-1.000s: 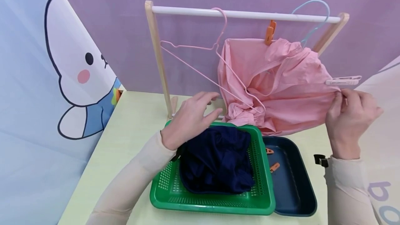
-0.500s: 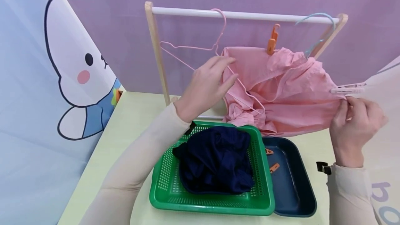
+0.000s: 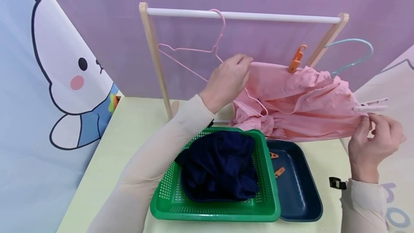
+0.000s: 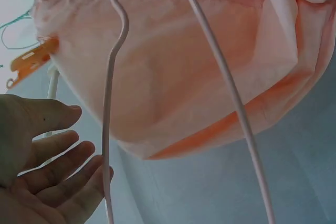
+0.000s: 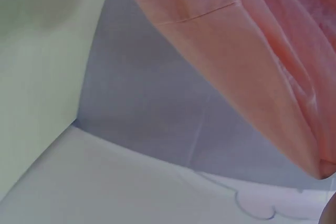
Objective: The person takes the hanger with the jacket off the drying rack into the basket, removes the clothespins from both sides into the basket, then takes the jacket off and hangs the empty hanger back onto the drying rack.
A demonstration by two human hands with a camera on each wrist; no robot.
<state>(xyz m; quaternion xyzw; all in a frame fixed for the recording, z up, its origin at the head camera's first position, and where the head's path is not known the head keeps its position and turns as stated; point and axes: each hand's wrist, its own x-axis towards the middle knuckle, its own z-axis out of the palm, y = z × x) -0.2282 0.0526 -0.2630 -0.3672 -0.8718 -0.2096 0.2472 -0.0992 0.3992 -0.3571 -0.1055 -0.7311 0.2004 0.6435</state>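
Note:
A pink zip jacket (image 3: pixel 278 82) on a light blue hanger (image 3: pixel 362 42) spreads in front of the rack. My right hand (image 3: pixel 376 141) pinches its right edge, just below a pale pink clothespin (image 3: pixel 372 107). At the upper left corner, my left hand (image 3: pixel 228 82) overlaps the jacket in the head view; in the left wrist view its fingers (image 4: pixel 63 171) are spread, with the thumb apart from the cloth. An orange clothespin (image 3: pixel 295 60) grips the top edge. The blue hook lies right of the rack's post, off the bar.
A pink hanger (image 3: pixel 189 49) hangs from the white bar (image 3: pixel 245 16) of the rack, crossing before the jacket. Below stands a green basket (image 3: pixel 215 215) holding dark navy clothing (image 3: pixel 220 168). A dark blue tray (image 3: pixel 299 175) with orange clothespins (image 3: pixel 279 172) is beside it.
My left hand has risen from above the basket to the jacket's upper left corner. The jacket, its blue hanger and my right hand have shifted right and down; the hook has come away from the bar.

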